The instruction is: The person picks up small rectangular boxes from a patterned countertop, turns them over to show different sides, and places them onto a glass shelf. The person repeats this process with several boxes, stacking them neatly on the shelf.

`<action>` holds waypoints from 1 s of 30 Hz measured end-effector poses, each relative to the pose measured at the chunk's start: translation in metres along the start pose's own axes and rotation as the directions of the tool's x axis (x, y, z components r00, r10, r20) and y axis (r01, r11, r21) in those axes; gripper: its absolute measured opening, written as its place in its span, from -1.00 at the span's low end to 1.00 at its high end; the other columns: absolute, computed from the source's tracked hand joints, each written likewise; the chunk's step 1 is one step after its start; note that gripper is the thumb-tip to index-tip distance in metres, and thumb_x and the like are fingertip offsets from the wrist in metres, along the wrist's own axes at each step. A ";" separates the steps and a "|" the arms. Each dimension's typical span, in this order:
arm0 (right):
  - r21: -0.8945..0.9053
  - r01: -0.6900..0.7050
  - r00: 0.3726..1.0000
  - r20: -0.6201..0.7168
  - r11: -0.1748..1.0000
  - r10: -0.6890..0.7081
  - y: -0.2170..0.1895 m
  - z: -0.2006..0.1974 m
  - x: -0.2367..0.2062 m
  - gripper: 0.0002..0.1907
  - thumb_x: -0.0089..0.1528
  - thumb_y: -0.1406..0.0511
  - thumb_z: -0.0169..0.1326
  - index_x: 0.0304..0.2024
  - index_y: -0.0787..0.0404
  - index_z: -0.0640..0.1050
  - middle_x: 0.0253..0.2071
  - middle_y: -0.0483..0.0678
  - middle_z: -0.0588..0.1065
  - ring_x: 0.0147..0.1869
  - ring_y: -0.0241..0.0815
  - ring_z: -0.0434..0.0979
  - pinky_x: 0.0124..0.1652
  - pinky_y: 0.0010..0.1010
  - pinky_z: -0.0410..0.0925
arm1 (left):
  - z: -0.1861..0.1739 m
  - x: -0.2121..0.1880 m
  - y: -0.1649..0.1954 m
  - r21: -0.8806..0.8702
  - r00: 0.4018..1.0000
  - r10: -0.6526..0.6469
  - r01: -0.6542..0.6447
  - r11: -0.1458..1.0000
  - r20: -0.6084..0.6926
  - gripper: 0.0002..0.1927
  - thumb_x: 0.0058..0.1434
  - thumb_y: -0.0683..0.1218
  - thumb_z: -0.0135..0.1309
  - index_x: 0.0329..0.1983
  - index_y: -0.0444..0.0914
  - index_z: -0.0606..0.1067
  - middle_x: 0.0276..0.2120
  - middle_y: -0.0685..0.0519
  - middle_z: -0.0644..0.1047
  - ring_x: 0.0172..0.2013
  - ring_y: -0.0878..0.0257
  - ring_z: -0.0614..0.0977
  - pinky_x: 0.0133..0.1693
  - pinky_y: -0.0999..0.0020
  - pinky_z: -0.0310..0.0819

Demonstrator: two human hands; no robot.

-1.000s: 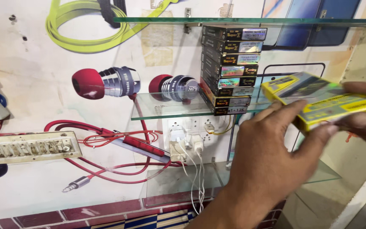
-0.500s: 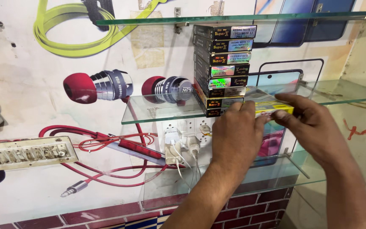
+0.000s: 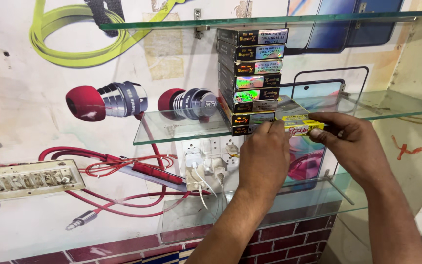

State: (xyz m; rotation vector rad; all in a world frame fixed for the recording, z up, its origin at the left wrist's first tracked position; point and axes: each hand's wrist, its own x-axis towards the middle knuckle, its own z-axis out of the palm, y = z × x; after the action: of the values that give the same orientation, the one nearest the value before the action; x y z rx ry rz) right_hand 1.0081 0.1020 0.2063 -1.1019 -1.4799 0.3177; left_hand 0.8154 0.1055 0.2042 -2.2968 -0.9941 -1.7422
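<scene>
Both hands [image 3: 313, 146], yellow box [image 3: 303, 125], apparently shelf edge [image 3: 181, 138]

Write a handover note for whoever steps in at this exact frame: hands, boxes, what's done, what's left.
Left hand: fingers pinch the near end of the yellow flat boxes, at the foot of the stack.
Right hand: grips the same boxes from their right side.
Things: the yellow boxes lie on the middle glass shelf, right beside the stack of dark flat boxes.
Done: yellow boxes are down on the shelf.
Left: both hands not yet released; whether the boxes sit flush with the stack cannot be told.
</scene>
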 end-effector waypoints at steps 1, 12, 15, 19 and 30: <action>-0.018 0.026 1.000 -0.002 0.999 -0.027 0.002 0.001 -0.001 -0.61 0.26 0.46 0.15 0.16 0.29 0.59 -0.18 -0.03 0.63 -0.16 -0.36 0.55 -0.16 -0.52 0.43 | 0.000 0.001 -0.001 0.002 1.000 -0.010 0.010 1.000 0.007 -0.80 0.27 -0.13 0.11 -0.12 -0.36 0.53 -0.30 -0.16 0.58 -0.33 -0.12 0.65 -0.29 0.03 0.55; -0.073 -0.061 0.998 0.001 0.995 0.061 0.000 0.016 0.016 -0.63 0.28 0.43 0.11 0.16 0.19 0.58 -0.14 -0.08 0.63 -0.31 -0.31 0.56 -0.29 -0.45 0.49 | 0.003 0.009 -0.009 0.203 0.995 0.083 -0.091 0.975 0.046 -0.86 0.14 -0.26 0.12 -0.21 -0.30 0.54 -0.26 -0.08 0.56 -0.24 -0.02 0.68 -0.25 0.10 0.60; -0.108 -0.071 0.998 -0.005 0.992 0.070 0.002 0.016 0.019 -0.64 0.31 0.43 0.09 0.17 0.19 0.59 -0.16 -0.02 0.63 -0.30 -0.29 0.57 -0.29 -0.43 0.48 | 0.004 0.009 -0.011 0.257 0.992 0.121 -0.127 0.958 0.039 -0.84 0.08 -0.26 0.13 -0.24 -0.30 0.55 -0.21 -0.08 0.55 -0.21 -0.01 0.67 -0.22 0.13 0.60; -0.017 -0.038 0.999 0.019 0.999 0.038 0.009 0.014 0.019 -0.60 0.30 0.45 0.05 0.21 0.22 0.55 -0.12 0.01 0.62 -0.25 -0.27 0.61 -0.25 -0.42 0.51 | 0.004 0.009 -0.012 0.270 0.987 0.156 -0.161 0.949 0.041 -0.88 0.15 -0.24 0.14 -0.23 -0.31 0.56 -0.21 -0.06 0.54 -0.18 0.02 0.66 -0.18 0.15 0.60; 0.053 -0.017 1.000 0.016 0.998 0.016 0.020 0.002 0.022 -0.63 0.32 0.43 0.08 0.19 0.29 0.56 -0.13 -0.01 0.62 -0.17 -0.29 0.59 -0.20 -0.45 0.49 | 0.005 0.010 -0.016 0.241 0.985 0.170 -0.163 0.957 -0.008 -0.84 0.15 -0.24 0.09 -0.20 -0.31 0.57 -0.18 -0.08 0.55 -0.08 -0.02 0.63 -0.11 0.13 0.58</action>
State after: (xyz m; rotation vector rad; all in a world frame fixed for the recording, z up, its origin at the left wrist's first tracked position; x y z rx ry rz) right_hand 1.0181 0.1296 0.2045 -1.0719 -1.4686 0.3759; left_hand 0.8120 0.1248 0.2064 -2.1312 -0.9187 -1.4963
